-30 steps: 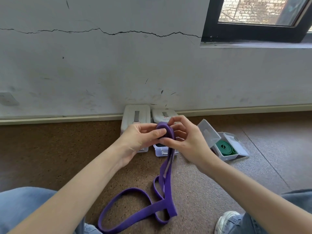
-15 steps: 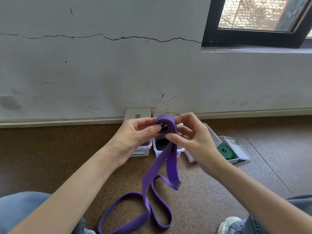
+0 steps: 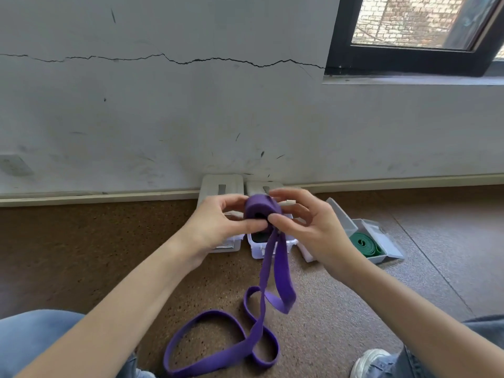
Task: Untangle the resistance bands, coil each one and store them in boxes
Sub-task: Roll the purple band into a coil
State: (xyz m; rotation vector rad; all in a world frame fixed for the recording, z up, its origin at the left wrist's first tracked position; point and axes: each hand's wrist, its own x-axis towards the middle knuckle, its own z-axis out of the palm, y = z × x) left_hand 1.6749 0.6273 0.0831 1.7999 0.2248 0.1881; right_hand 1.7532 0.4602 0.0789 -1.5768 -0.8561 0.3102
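Both hands, left (image 3: 218, 225) and right (image 3: 308, 227), pinch the purple band (image 3: 260, 210) chest-high above the boxes (image 3: 256, 249), its coil now thicker than a second ago and less tail trailing on the floor (image 3: 81, 255), so coiling is advancing.

Purple band (image 3: 261, 211) half-coiled, tail dangling

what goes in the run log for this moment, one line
step: coiling purple band | left hand: grips coil | right hand: grips coil | tail: on floor | green band: boxed
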